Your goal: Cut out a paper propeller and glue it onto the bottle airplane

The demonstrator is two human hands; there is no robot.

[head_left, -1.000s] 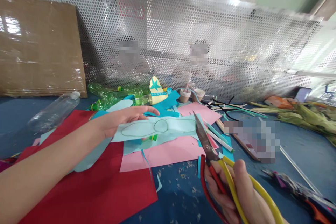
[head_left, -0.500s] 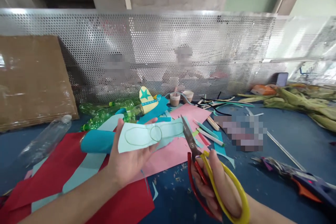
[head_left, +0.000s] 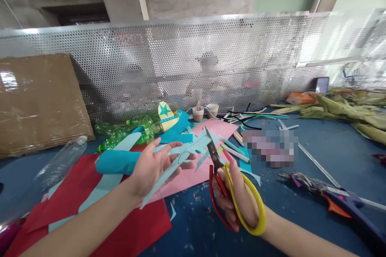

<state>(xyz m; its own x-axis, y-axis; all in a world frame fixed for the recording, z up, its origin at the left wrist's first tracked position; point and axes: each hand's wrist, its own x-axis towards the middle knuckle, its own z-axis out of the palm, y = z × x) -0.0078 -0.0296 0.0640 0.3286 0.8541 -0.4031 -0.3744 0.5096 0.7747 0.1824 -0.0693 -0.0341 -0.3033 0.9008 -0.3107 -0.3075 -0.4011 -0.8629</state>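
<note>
My right hand (head_left: 230, 198) is wrapped round the scissors (head_left: 218, 158), which have one yellow and one red handle loop. Their blades look almost closed and point up and away. At the blades is one end of a light blue paper piece (head_left: 164, 176) with pencil-like outlines, tilted nearly edge-on. My left hand (head_left: 158, 164) is palm up beside this paper, its fingers spread; whether they touch it I cannot tell. Just behind that hand lies a blue paper roll (head_left: 119, 162). Pink paper (head_left: 181, 182) and red paper (head_left: 132, 225) lie beneath.
Green plastic bottles (head_left: 116, 138), a clear bottle (head_left: 64, 156) and a cardboard sheet (head_left: 39, 100) stand or lie at left. Two paper cups (head_left: 198, 114) are at the back. A glue gun (head_left: 334, 198) and corn husks (head_left: 346, 110) lie at right. A perforated screen (head_left: 175, 60) rises behind.
The light blue paper has tipped from facing me to nearly edge-on, its near end dropping. My left fingers have opened from around it. The scissors have shifted slightly left.
</note>
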